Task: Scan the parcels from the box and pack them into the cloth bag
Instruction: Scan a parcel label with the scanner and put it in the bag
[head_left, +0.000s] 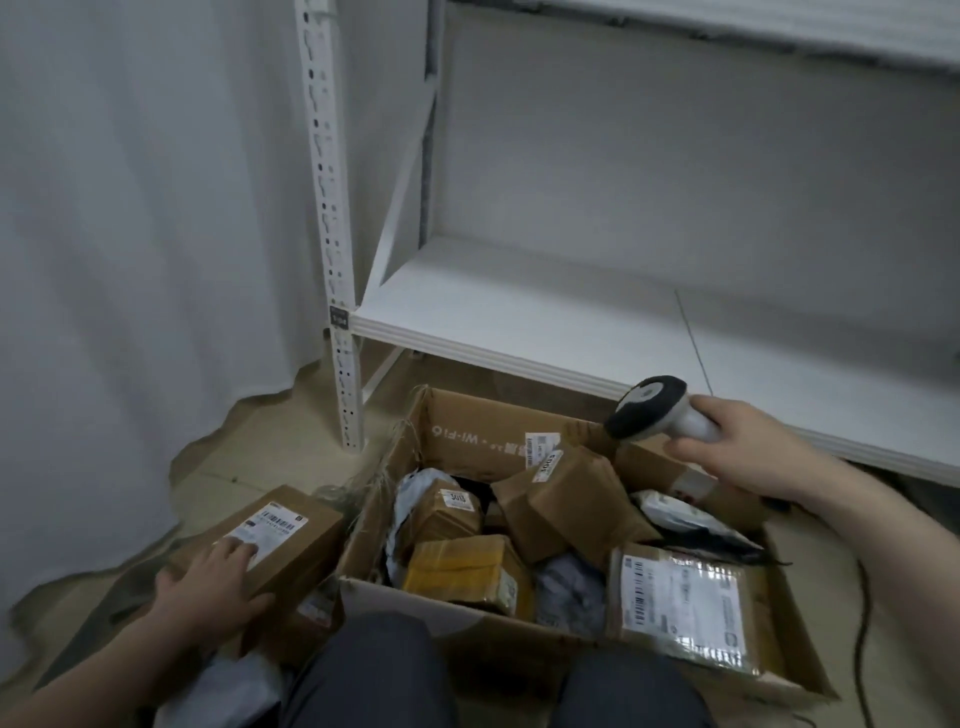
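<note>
Knees (363, 675): nearest the camera, dark trousers, pressed up to the near edge of the box.
Left hand (208, 582): fingers spread and curled over the top of a brown parcel (270, 551), thumb hooked on its near side; it grips the parcel, which sits outside the box, just beside its left wall, label up.
Bag (234, 686): pale cloth shows under the left forearm, by the left knee. I take this to be the cloth bag, but too little shows to be sure, and its contents are hidden.
Box (467, 618): open cardboard carton on the floor, touching the knees.
Inside the box: a yellow-taped parcel (462, 569), a flat labelled one (685, 603) at the near right, a tilted carton (566, 499) in the middle, a small one (447, 512) left of it, plus grey and white mailers between them.
Right hand (748, 452): fingers clenched round the handle of the scanner (649, 413), held above the far right corner of the box, head aimed left and down.
Cable (862, 623): runs down the right side of the box.
Shelf (571, 322): white rack behind the box.
Progress: early, by my reading. One parcel is out and in hand; whether it has been scanned cannot be told. The box looks nearly full, so most scanning and packing remains.
</note>
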